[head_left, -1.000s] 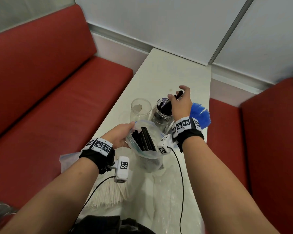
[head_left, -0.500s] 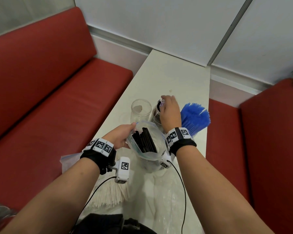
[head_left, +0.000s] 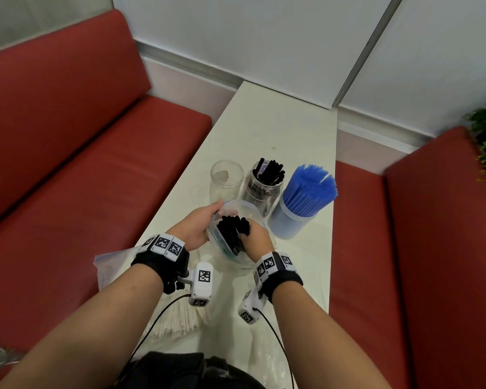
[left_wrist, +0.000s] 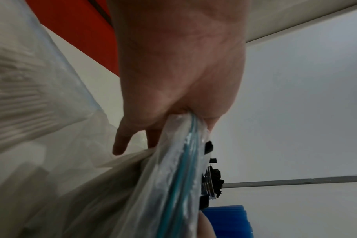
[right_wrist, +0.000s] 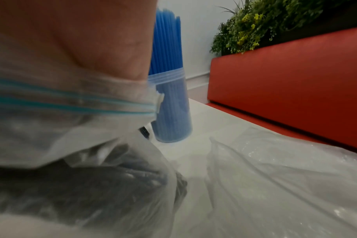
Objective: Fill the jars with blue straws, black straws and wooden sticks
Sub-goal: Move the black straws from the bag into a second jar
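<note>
A: Left first. What's there?

B: The left hand pinches the rim of the clear bag, holding its mouth open just in front of the empty jar.

A: And the right?

B: A second ago the right hand was up at the middle jar, dropping black straws. Now it is back inside the bag, fingers curled round another bunch.

A: Meaning?

B: The middle jar is part filled; the blue straws already stand in theirs, far right. The wooden sticks wait by the left wrist.
</note>
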`<act>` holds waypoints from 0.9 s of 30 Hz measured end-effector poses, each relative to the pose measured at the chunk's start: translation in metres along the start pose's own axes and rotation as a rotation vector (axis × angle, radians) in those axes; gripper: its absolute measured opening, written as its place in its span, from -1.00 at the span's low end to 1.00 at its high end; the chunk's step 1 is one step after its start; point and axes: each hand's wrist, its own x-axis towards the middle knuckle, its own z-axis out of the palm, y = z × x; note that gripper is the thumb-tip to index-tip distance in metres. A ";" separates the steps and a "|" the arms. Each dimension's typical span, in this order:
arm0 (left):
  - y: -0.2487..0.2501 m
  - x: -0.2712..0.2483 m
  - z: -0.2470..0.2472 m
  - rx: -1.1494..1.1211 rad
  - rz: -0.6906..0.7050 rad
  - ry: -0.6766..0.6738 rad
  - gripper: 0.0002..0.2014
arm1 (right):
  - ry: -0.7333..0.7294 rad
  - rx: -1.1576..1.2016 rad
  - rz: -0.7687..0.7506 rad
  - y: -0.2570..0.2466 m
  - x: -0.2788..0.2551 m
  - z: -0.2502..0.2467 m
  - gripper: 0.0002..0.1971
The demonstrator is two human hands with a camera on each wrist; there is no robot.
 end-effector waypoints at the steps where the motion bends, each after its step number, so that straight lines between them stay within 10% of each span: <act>1: -0.001 -0.001 -0.001 0.001 0.007 0.010 -0.47 | 0.003 -0.001 -0.006 0.001 -0.001 -0.001 -0.72; 19: 0.002 0.002 -0.006 0.141 -0.042 0.090 -0.51 | 0.007 0.128 -0.130 -0.044 -0.006 -0.089 -0.74; 27: 0.003 0.006 -0.008 0.145 -0.057 0.121 -0.50 | 0.613 0.589 -0.374 -0.110 0.025 -0.195 -0.87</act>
